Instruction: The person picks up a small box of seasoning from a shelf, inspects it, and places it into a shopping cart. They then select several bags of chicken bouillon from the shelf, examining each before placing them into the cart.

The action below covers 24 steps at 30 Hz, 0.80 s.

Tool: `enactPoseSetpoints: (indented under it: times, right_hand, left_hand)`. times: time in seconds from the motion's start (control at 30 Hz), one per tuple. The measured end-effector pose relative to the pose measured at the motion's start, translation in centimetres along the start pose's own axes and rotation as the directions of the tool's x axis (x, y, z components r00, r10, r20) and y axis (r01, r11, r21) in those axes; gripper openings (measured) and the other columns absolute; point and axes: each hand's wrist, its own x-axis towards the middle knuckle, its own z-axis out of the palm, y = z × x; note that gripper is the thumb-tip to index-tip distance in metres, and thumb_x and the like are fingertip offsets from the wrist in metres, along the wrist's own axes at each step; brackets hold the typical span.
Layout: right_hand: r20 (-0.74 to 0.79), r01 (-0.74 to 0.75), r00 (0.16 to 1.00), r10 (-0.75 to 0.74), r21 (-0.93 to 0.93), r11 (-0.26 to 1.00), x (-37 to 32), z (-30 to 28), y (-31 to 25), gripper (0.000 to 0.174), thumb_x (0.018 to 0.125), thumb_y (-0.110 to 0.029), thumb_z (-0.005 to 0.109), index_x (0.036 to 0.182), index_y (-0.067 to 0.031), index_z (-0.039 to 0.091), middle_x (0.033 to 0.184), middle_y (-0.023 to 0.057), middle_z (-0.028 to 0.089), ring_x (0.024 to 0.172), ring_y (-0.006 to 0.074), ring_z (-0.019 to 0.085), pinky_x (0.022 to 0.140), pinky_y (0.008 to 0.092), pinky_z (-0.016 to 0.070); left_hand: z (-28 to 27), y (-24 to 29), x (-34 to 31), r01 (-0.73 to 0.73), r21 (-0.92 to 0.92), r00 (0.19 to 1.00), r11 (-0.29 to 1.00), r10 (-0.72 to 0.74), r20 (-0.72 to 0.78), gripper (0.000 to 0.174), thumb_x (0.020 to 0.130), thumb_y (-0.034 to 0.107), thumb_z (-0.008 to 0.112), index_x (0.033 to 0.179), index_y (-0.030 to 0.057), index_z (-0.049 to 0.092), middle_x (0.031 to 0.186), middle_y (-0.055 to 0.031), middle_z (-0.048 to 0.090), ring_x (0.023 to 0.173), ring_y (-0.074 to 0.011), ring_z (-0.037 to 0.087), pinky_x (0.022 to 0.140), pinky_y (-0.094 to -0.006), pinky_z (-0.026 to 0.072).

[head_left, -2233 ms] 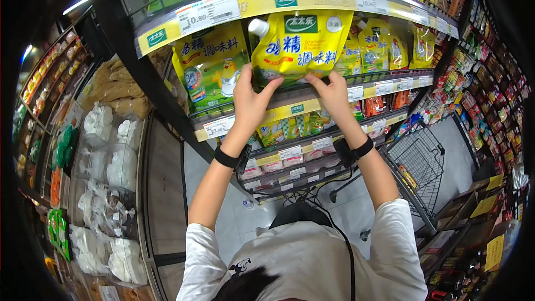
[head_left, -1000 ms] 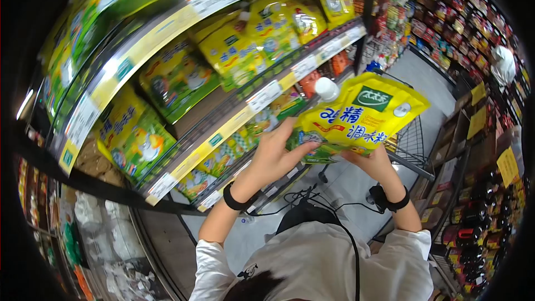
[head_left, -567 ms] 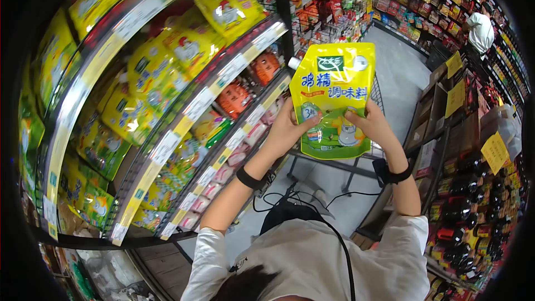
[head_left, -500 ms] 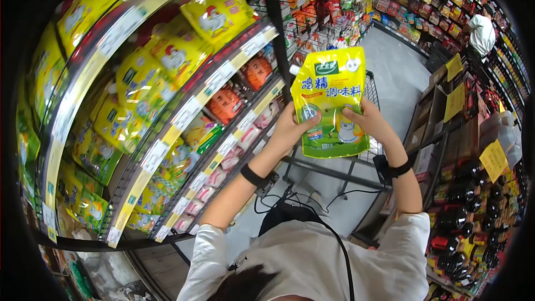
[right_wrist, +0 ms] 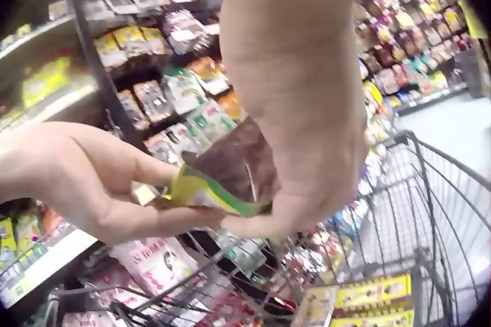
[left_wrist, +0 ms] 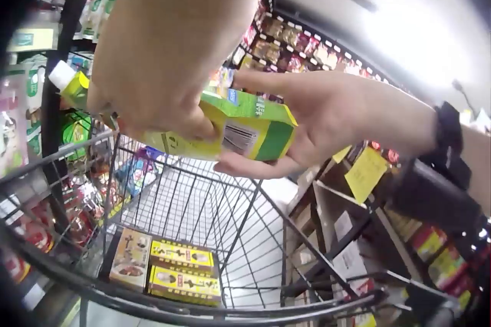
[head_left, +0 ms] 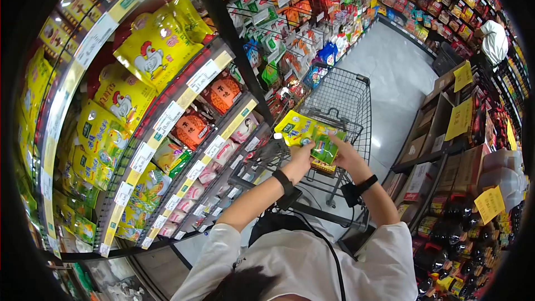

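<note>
A yellow and green spouted pouch of chicken seasoning (head_left: 321,140) lies tilted nearly flat between my two hands over the shopping cart (head_left: 363,112). My left hand (head_left: 300,161) grips it on the left, thumb on the printed face, near the white cap (head_left: 278,136). On the other side my right hand (head_left: 349,157) holds the opposite edge. The left wrist view shows the pouch's bottom with a barcode (left_wrist: 240,137), the right hand's fingers wrapped round that end. Its dark back (right_wrist: 234,162) faces the right wrist camera.
In the cart lie several boxes, yellow ones (left_wrist: 184,282) and a brown one (left_wrist: 129,259). Shelves of yellow seasoning bags (head_left: 147,50) stand on the left. To the right is a rack with cartons and dark bottles (head_left: 454,214). Another person (head_left: 494,42) stands far down the aisle.
My hands have carried the pouch from the shelf to the right, over the cart. It was upright facing me and is now lower, farther out and tipped flatter.
</note>
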Motion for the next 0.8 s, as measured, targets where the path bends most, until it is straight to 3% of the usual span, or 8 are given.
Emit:
enactPoseSetpoints:
  times: [0.2,0.27,0.37,0.5,0.6,0.63,0.73,0.8]
  right_hand:
    - [-0.109,-0.079,0.991,0.084,0.044,0.996,5.1,-6.0,1.6,0.029,0.088,-0.014,0.058,0.114,-0.0036,0.052,0.106,0.0138,0.062,0.09,0.0253,0.065,0.077,0.0468,0.0548]
    - [-0.167,-0.061,0.983,0.069,0.05,0.997,5.5,-6.9,2.0,0.033,0.084,-0.005,0.059,0.115,-0.0006,0.048,0.105,0.0157,0.061,0.089,0.0298,0.064,0.073,0.0521,0.0547]
    - [-0.192,-0.055,0.98,0.055,0.007,0.998,5.7,-7.1,2.7,0.048,0.08,0.002,0.062,0.12,-0.0004,0.036,0.107,0.0194,0.058,0.091,0.0345,0.064,0.07,0.0603,0.0524]
    - [-0.298,-0.06,0.953,0.059,0.004,0.998,7.1,-7.3,3.8,0.052,0.08,-0.001,0.063,0.119,-0.0051,0.029,0.111,0.0179,0.053,0.092,0.0351,0.062,0.069,0.0582,0.0533]
    - [-0.397,-0.215,0.903,0.164,-0.088,0.973,7.6,-7.2,3.7,0.052,0.081,-0.001,0.063,0.12,-0.0058,0.029,0.112,0.017,0.053,0.096,0.0342,0.061,0.069,0.0573,0.0531]
    - [-0.408,-0.216,0.896,0.174,-0.059,0.975,7.0,-7.0,3.4,0.049,0.081,-0.002,0.063,0.119,-0.0067,0.032,0.113,0.0143,0.053,0.099,0.0314,0.059,0.069,0.0552,0.053]
    - [-0.119,-0.032,0.992,0.036,0.031,0.999,7.8,-10.5,4.9,0.046,0.08,-0.004,0.065,0.116,-0.0063,0.037,0.113,0.0116,0.054,0.1,0.0281,0.059,0.07,0.054,0.0528]
    - [-0.229,-0.059,0.973,0.044,-0.057,0.997,9.0,-12.8,6.3,0.041,0.08,-0.005,0.065,0.114,-0.0068,0.042,0.109,0.0101,0.056,0.096,0.0261,0.06,0.068,0.0513,0.0535]
  left_hand:
    - [-2.2,1.4,3.3,0.327,0.342,0.902,0.881,-0.398,0.164,0.032,0.086,0.018,0.058,0.115,0.0047,0.054,0.109,-0.0121,0.061,0.092,-0.0244,0.062,0.08,-0.0377,0.0508]
    - [-8.0,-2.3,11.6,0.328,0.094,0.878,0.94,-0.34,0.338,0.03,0.084,0.014,0.059,0.112,0.0047,0.052,0.102,-0.0129,0.06,0.09,-0.0276,0.062,0.072,-0.0444,0.055]
    - [-9.0,-2.3,12.8,0.445,0.135,0.862,0.885,-0.464,0.203,0.031,0.084,0.016,0.06,0.112,0.0052,0.052,0.103,-0.0138,0.06,0.092,-0.0285,0.061,0.07,-0.0468,0.0538]
    - [-8.2,-1.7,11.0,0.35,0.337,0.926,0.874,-0.377,0.017,0.034,0.082,0.021,0.063,0.111,0.0056,0.054,0.1,-0.0122,0.061,0.091,-0.0273,0.061,0.068,-0.0452,0.0512]
    - [-7.3,-2.4,10.5,0.312,0.208,0.946,0.927,-0.323,0.02,0.032,0.082,0.02,0.063,0.108,0.0053,0.055,0.097,-0.0111,0.062,0.085,-0.0255,0.063,0.068,-0.0419,0.052]
    - [-7.0,-1.9,9.4,0.212,0.43,0.977,0.878,-0.207,-0.061,0.03,0.082,0.021,0.062,0.107,0.0055,0.056,0.094,-0.0116,0.064,0.077,-0.0239,0.064,0.064,-0.0363,0.0524]
    - [-8.9,-3.5,11.4,0.249,0.284,0.968,0.926,-0.242,-0.06,0.028,0.087,0.022,0.056,0.108,0.0035,0.057,0.092,-0.0114,0.063,0.079,-0.0207,0.063,0.065,-0.0332,0.0525]
    - [-8.4,-2.0,10.1,0.264,0.449,0.96,0.853,-0.276,-0.039,0.03,0.086,0.024,0.057,0.106,0.0016,0.059,0.091,-0.0121,0.06,0.078,-0.0198,0.061,0.058,-0.032,0.0529]
